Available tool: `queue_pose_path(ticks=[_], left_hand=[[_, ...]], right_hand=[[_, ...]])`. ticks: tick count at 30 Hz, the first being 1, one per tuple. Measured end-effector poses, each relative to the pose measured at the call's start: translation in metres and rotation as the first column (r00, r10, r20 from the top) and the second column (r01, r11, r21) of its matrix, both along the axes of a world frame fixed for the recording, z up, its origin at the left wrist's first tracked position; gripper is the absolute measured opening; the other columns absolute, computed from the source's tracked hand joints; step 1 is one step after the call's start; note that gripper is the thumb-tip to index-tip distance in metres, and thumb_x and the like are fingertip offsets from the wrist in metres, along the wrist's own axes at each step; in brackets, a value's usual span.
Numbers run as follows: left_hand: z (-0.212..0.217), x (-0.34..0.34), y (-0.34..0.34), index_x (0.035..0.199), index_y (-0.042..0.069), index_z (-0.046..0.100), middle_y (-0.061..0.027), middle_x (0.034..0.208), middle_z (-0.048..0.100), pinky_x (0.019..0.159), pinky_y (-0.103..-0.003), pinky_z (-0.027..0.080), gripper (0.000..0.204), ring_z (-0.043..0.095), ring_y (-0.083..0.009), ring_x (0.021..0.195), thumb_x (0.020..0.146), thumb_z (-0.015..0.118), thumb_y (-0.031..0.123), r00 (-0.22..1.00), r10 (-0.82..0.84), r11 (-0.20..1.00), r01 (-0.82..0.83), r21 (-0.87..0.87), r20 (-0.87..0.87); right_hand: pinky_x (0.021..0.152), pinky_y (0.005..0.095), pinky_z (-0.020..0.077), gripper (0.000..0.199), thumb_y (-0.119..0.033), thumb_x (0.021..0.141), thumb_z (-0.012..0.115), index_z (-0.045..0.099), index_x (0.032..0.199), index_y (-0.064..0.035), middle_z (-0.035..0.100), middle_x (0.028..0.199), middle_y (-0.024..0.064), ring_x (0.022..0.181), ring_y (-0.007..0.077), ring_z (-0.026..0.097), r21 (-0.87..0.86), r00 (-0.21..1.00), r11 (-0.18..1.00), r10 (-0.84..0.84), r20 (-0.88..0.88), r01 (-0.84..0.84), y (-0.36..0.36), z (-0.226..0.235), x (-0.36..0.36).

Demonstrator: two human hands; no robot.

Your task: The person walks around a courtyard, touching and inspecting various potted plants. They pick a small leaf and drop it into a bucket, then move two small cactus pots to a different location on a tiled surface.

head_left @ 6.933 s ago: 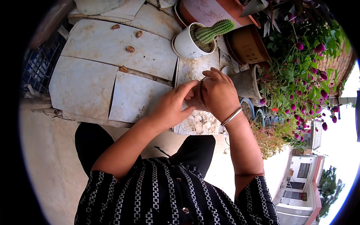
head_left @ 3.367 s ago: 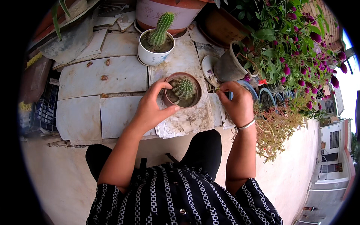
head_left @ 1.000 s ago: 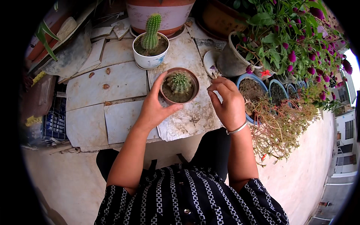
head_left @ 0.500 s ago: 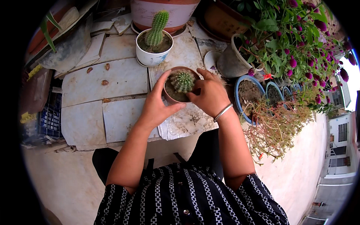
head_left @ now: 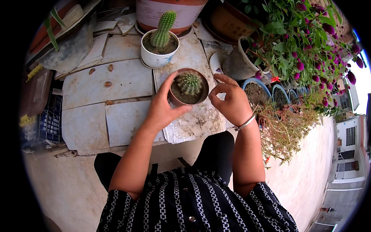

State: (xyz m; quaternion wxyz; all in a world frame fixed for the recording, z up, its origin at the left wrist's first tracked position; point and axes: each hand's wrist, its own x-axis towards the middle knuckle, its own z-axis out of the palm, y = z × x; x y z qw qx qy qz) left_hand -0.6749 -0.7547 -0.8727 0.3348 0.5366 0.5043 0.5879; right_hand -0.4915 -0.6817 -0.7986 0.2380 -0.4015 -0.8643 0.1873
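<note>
A small round, spiny cactus [head_left: 189,84] grows in a brown plastic flowerpot [head_left: 178,101] with soil in it. My left hand [head_left: 162,105] grips this pot from its left side, thumb along the near wall and fingers round the far left. Just right of the pot and apart from it is my right hand [head_left: 233,103], wearing a silver bangle. Its thumb and one finger meet in a pinch, while another finger stretches forward; anything between the tips is too small to make out. Beyond the pot stands a taller cactus [head_left: 164,29] in a white pot [head_left: 159,58].
Worn pale tiles [head_left: 127,83] cover the work surface. Large planters [head_left: 166,15] stand at the back. On the right are a tilted grey pot [head_left: 235,63], a small saucer [head_left: 217,63], blue-rimmed pots [head_left: 257,81] and purple flowers [head_left: 300,65]. A dark crate [head_left: 51,121] is at the left.
My right hand has drawn back to the right, away from the small cactus and its pot's rim. My left hand keeps its hold on the pot.
</note>
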Motion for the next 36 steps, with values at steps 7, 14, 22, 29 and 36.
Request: queue_pose_path(ticks=[7,14,22,29,36], left_hand=[[-0.001,0.0,0.001,0.135,0.006,0.03,-0.0152,0.128,0.045,0.099,-0.034,0.037,0.088,0.046,-0.0245,0.118,0.062,0.078,0.009,0.999,-0.001,1.0,0.001,0.006,-0.032],[0.0,-0.005,0.02,0.14,0.004,0.016,-0.0149,0.136,0.035,0.103,-0.034,0.032,0.098,0.037,-0.0236,0.124,0.064,0.077,0.009,0.988,-0.141,0.987,0.145,-0.069,0.064],[-0.015,-0.013,0.019,0.139,0.002,0.02,-0.015,0.131,0.043,0.102,-0.033,0.032,0.097,0.041,-0.0233,0.123,0.063,0.079,0.014,0.983,-0.123,0.987,0.136,-0.087,0.137],[-0.015,-0.012,0.022,0.131,0.001,0.035,-0.0124,0.126,0.048,0.096,-0.034,0.04,0.083,0.049,-0.022,0.114,0.062,0.08,0.011,0.997,-0.08,0.991,0.082,-0.109,0.021],[-0.001,-0.011,-0.006,0.131,0.002,0.034,-0.01,0.124,0.048,0.096,-0.033,0.04,0.074,0.047,-0.0168,0.115,0.07,0.076,0.012,0.798,-0.177,0.984,0.142,0.106,0.576]], right_hand=[[0.083,0.0384,0.0454,0.008,-0.01,0.072,0.066,0.063,0.077,-0.0039,0.056,0.116,0.0174,0.099,0.0326,0.056,0.271,0.974,0.942,-0.221,0.059,0.197,0.003,0.006,0.025],[0.092,0.0414,0.0407,0.043,-0.002,0.06,0.069,0.06,0.102,-0.0102,0.043,0.129,0.0182,0.111,0.037,0.047,0.38,0.957,0.879,0.277,0.088,-0.289,-0.008,0.028,-0.022],[0.094,0.0375,0.041,0.072,-0.008,0.065,0.072,0.038,0.129,-0.0039,0.042,0.129,0.0209,0.113,0.0351,0.048,0.042,0.99,0.991,0.128,-0.058,-0.126,0.004,0.011,-0.008],[0.1,0.0351,0.0375,0.098,-0.009,0.065,0.078,0.015,0.139,0.0008,0.041,0.132,0.018,0.12,0.0257,0.045,-0.453,0.87,0.841,0.042,-0.491,-0.296,0.019,-0.062,-0.01],[0.095,0.0371,0.0413,0.096,-0.017,0.055,0.084,0.031,0.134,-0.0037,0.046,0.125,0.0164,0.115,0.03,0.048,-0.107,0.911,0.956,0.223,-0.346,-0.275,-0.008,0.006,-0.05]])
